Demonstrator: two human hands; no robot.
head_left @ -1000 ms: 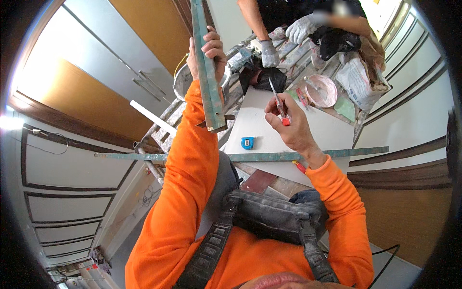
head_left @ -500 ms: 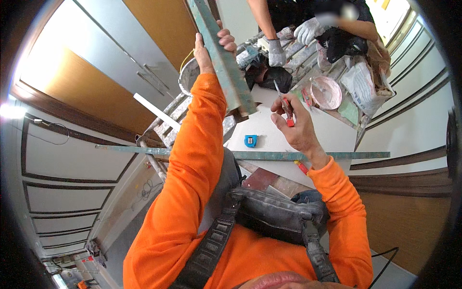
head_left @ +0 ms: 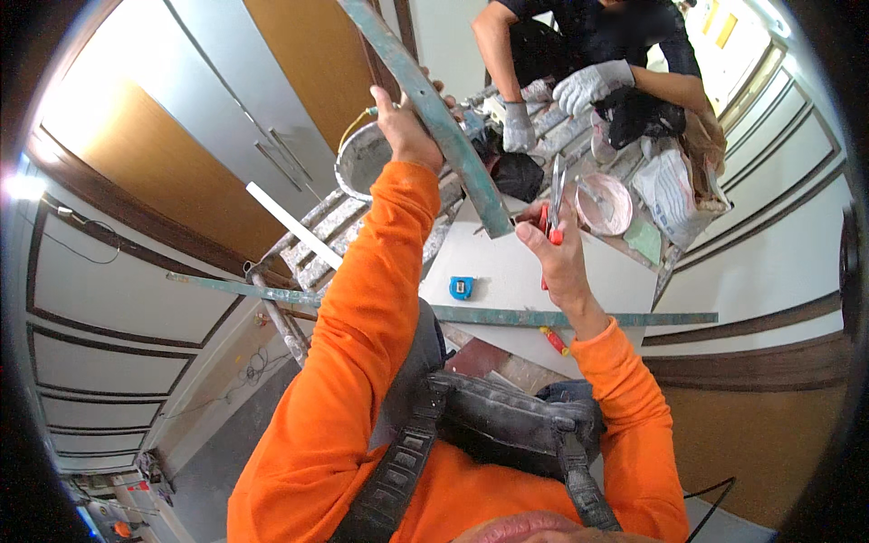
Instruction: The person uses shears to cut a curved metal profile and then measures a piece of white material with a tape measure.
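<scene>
My left hand (head_left: 405,126) grips a long green-painted metal strip (head_left: 434,113) that slants from the upper middle down to the right. Its lower end lies just left of my right hand (head_left: 558,256). That hand holds red-handled snips (head_left: 554,201), blades pointing up, close to the strip's end. Both my sleeves are orange. Below my hands lies a white board (head_left: 516,281) with a small blue tape measure (head_left: 461,288) on it.
Another green metal strip (head_left: 579,318) lies across the scaffold platform (head_left: 326,244). A grey bucket (head_left: 364,158) and a pink bowl (head_left: 605,203) stand beyond. A co-worker in grey gloves (head_left: 588,83) crouches at the top. Wood doors and panelled walls surround.
My left hand has tilted the strip further, swinging its lower end rightward toward my right hand. The snips have risen to meet that end.
</scene>
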